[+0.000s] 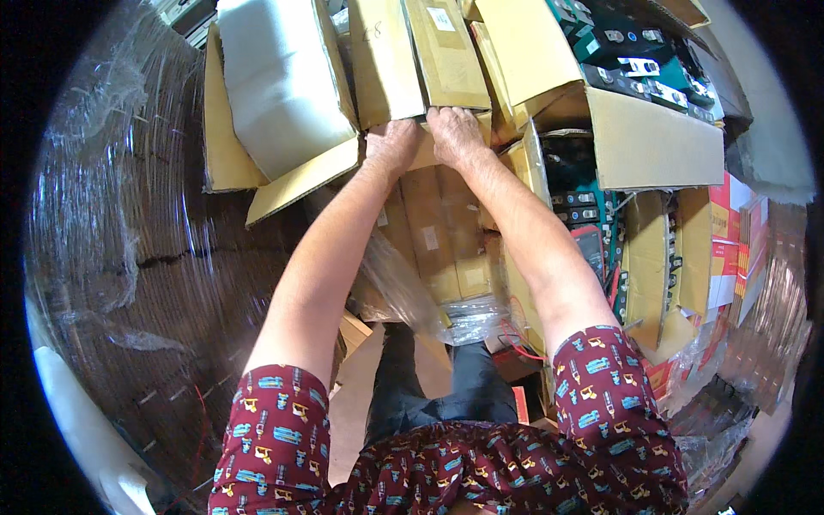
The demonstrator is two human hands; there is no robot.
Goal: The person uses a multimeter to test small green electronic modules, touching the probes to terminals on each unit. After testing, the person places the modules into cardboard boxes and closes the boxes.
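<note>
A closed brown cardboard box [455, 60] lies at the top middle, with a seam between its two top flaps [384, 60]. Both of my arms reach out to its near end. My right hand [455, 136] has its fingers curled over the box's near edge, right of the seam. Just left of it, my left hand [395, 144] is closed at the near corner of the left flap; its fingertips are hidden. Below my hands sits a stack of brown cartons [429, 232], partly covered by clear plastic wrap [399, 287].
An open carton with a white sheet [279, 86] stands on the left. On the right, an open carton [661, 137] contains black and green devices [631, 64]. Film-wrapped stacked cardboard [163, 283] fills the far left. Red wires [519, 343] hang near my legs.
</note>
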